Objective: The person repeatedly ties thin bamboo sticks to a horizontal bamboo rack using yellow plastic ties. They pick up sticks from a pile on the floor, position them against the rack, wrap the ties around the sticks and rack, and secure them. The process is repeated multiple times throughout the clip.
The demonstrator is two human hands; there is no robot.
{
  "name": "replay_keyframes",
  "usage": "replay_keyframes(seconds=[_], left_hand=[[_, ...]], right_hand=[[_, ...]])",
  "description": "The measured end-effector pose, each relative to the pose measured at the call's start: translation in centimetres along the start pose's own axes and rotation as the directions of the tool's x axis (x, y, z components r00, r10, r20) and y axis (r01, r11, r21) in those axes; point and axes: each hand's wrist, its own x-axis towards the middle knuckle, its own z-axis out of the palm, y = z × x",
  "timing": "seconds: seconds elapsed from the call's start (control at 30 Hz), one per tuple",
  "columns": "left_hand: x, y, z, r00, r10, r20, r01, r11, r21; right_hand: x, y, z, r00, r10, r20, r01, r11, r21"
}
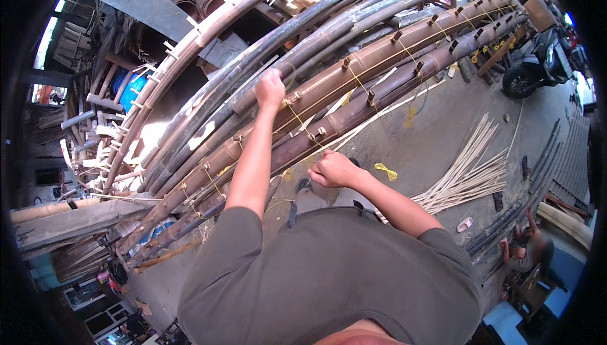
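The left hand [270, 88] closes its grip around a bamboo pole [379, 60] in the lashed row. The right hand [332, 169] pinches a taut yellow cord [303, 127] that runs between both hands across the poles. Thin splints [468, 174] lie on the concrete floor [436, 136].

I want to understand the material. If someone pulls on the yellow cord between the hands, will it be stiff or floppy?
Probably floppy: the yellow cord only runs straight where the left hand and right hand seem to pull it, and its loose end curls on the ground. It looks thin, so likely light. Around the bamboo poles it bends easily.
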Motion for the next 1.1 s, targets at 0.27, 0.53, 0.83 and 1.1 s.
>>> replay_keyframes(seconds=[0.27, 0.53, 0.83, 1.1], left_hand=[[-2.4, 0.2, -8.2, 0.996, -0.025, 0.088, 0.02, 0.998, 0.058], [-18.1, -7.9, -16.7, 0.897, -0.077, 0.434, -0.02, 0.977, 0.213], [-18.3, -5.7, -15.5, 0.955, -0.106, 0.276, 0.05, 0.978, 0.203], [-18.6, -6.8, -15.8, 0.978, -0.126, 0.168, 0.102, 0.984, 0.143]], right_hand=[[2.6, -4.6, 5.5, 0.987, 0.116, -0.11, -0.13, 0.982, -0.134], [7.1, -10.6, 14.9, 0.618, 0.765, 0.181, 0.273, -0.425, 0.863], [24.9, -13.0, 3.9, 0.86, 0.51, -0.029, -0.51, 0.856, -0.08], [17.4, -13.3, 1.7, 0.951, -0.093, 0.294, -0.132, 0.74, 0.66]])
